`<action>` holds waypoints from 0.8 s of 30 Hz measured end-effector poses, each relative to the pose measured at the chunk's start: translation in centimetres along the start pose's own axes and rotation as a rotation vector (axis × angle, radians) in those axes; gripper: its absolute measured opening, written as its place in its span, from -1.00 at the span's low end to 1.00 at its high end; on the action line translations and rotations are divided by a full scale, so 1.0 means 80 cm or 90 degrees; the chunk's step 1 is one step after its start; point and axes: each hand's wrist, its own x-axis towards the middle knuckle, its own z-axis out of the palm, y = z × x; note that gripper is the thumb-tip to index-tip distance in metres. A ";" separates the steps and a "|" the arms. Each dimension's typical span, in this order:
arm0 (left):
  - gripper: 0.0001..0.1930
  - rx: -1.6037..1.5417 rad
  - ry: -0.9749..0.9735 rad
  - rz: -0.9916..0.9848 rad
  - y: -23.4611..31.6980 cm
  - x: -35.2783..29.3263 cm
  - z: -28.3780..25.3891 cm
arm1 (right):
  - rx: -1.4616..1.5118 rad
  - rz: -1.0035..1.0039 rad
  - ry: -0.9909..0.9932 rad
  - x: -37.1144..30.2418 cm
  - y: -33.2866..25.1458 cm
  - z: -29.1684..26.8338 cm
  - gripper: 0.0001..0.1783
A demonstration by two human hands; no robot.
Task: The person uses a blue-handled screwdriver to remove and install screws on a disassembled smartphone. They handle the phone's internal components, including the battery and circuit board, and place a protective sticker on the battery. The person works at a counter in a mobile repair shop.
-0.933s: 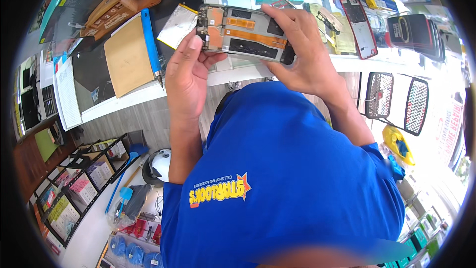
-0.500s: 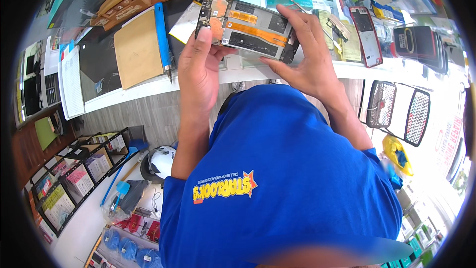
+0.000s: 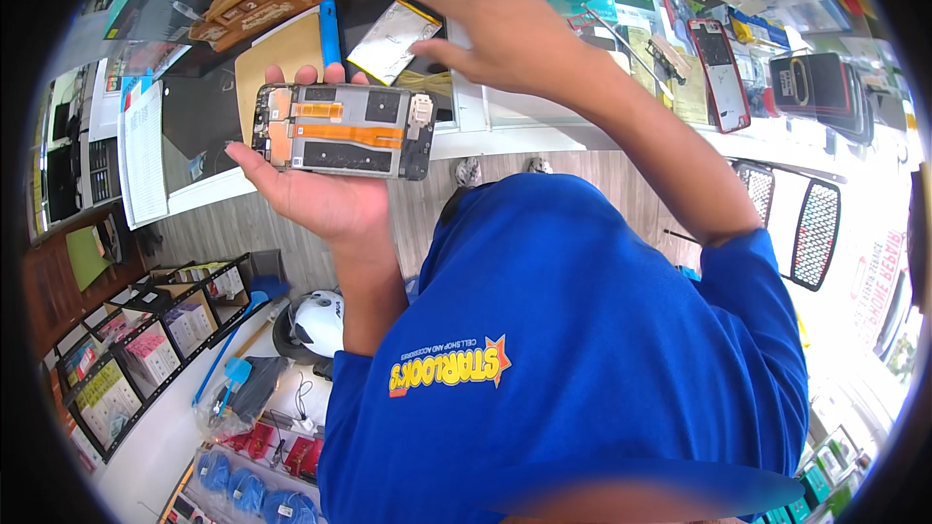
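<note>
My left hand (image 3: 325,204) is closed around an opened smartphone (image 3: 335,157) from below, with its fingertips showing past the far edge. The phone's bare inside faces up: orange flex cables (image 3: 349,134), copper-coloured patches and dark pads in a grey frame. Over the counter, my right hand (image 3: 505,34) reaches to a flat silver phone battery (image 3: 383,44) with yellow edges. Thumb and fingers are spread at the battery's right side; whether they touch it I cannot tell.
A brown envelope (image 3: 267,66) and a blue tool (image 3: 329,34) lie left of the battery. Right of my arm are a red phone frame (image 3: 719,78), loose phone parts (image 3: 668,56) and a stack of dark phones (image 3: 820,87). A wooden calendar block (image 3: 277,0) stands at the back.
My right hand has let go of the phone and moved up and left to the battery. My left hand has brought the phone lower and to the left, now lying level on the palm.
</note>
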 end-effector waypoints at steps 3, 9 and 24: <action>-0.17 -0.025 -0.034 -0.008 0.006 -0.008 0.000 | -0.083 -0.191 -0.032 0.048 -0.002 0.010 -0.29; -0.15 -0.037 -0.001 -0.038 0.004 -0.024 0.011 | -0.020 -0.214 -0.420 0.123 -0.004 -0.026 -0.46; -0.20 -0.058 -0.024 -0.244 -0.023 -0.007 0.042 | -0.013 -0.094 0.093 -0.023 0.010 -0.142 -0.74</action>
